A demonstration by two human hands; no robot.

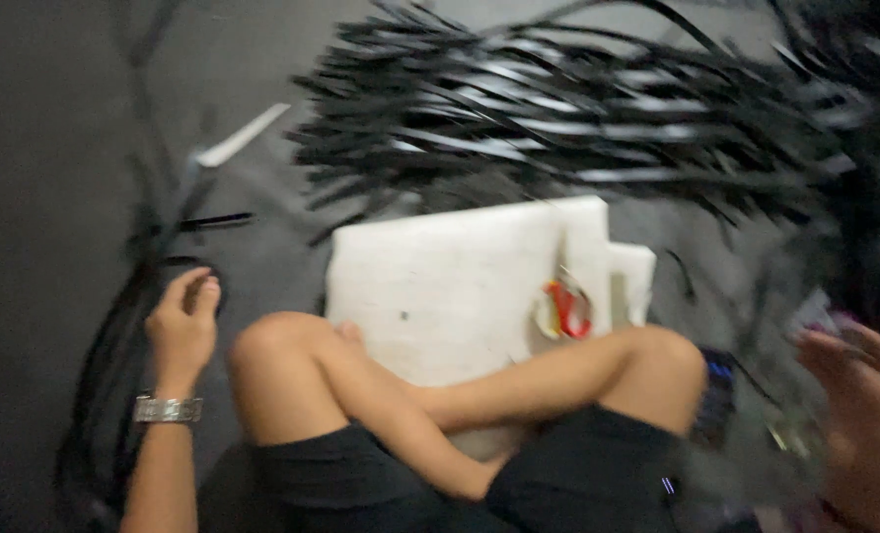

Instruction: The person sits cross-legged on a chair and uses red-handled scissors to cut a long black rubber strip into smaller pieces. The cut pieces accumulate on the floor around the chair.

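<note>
I sit cross-legged on a dark floor. My left hand, with a metal watch on the wrist, reaches down to thin black strips lying at my left; its fingers curl near them, and whether they grip any is unclear. My right hand is blurred at the right edge, fingers spread, close to a small pale object that I cannot identify. A white board lies in front of my knees, with a red and yellow item on it.
A large heap of black strips fans out beyond the board. A white strip lies on the floor at the far left. A dark device with blue lights sits by my right knee.
</note>
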